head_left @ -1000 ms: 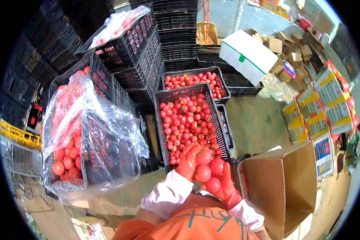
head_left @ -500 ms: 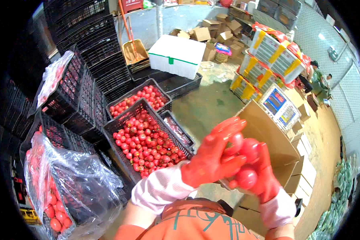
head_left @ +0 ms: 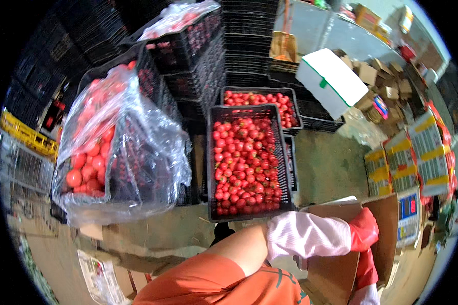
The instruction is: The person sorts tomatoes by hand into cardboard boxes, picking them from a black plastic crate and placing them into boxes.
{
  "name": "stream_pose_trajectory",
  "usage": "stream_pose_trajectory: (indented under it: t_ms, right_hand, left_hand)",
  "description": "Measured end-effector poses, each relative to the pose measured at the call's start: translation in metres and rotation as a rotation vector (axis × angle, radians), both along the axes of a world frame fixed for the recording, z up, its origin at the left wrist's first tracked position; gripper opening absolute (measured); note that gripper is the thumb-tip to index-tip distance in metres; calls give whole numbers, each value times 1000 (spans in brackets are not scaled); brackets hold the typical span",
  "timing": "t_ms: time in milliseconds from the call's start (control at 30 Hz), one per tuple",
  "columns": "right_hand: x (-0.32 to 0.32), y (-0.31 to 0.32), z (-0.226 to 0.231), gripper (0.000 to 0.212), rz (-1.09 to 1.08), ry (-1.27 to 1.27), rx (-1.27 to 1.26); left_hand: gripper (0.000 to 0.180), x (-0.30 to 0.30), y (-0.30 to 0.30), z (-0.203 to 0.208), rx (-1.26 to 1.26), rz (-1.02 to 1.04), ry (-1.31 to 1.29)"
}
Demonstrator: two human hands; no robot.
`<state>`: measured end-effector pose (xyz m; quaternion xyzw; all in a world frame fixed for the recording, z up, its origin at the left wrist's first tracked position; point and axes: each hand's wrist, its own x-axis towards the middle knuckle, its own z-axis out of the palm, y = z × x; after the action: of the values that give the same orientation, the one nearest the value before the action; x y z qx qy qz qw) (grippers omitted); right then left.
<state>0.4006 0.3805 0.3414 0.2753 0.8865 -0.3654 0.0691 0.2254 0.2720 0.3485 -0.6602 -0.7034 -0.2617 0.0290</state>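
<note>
1. I watch the left hand (head_left: 364,230), in a red glove, over on the right. Its forearm (head_left: 244,244) goes across the front of the body, from low on the left toward the right. The long pale pink cuff (head_left: 310,236) lies almost level.
2. The right hand (head_left: 367,269) is just below it in my view, in a red glove too. Its arm comes up from the bottom edge, so the two hands are close together.
3. Both hands are at the mouth of the brown cardboard box (head_left: 331,274). The fingers are mostly hidden, so I cannot tell if they are wide, narrow or holding something.
4. Lots of red tomatoes (head_left: 247,157) sit in the black crate (head_left: 283,168), to the left of the hands.
5. Dark green letters run over the orange shirt (head_left: 259,290), bent by the folds. The digital scale (head_left: 408,216) beside the box has a blue panel with red marks, too blurry for me to read. The stacked white boxes (head_left: 432,157) have yellow strips and rows of tiny print.
6. The crate's near edge is just beside the left cuff. A tall side of the box stands right of the hands, near the scale. Between the crate and the white boxes I see a wide patch of greenish floor (head_left: 320,168).
</note>
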Motion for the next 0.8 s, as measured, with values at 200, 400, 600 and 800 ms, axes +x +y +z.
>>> stream_pose_trajectory:
  t_ms: [200,400,600,800]
  right_hand:
    - [-8,2,97,39,-495,201,-213]
    - [-93,-166,148,35,-612,447,209]
    - [-166,-221,76,37,-718,54,-430]
    - [-201,-244,-74,35,-580,-295,-863]
  left_hand:
    - [45,-3,-18,-6,809,-4,-269]
    - [53,-79,-171,-119,658,383,-528]
    - [59,-105,-300,-330,-344,1164,-699]
    - [52,-169,-296,-386,-344,1159,-838]
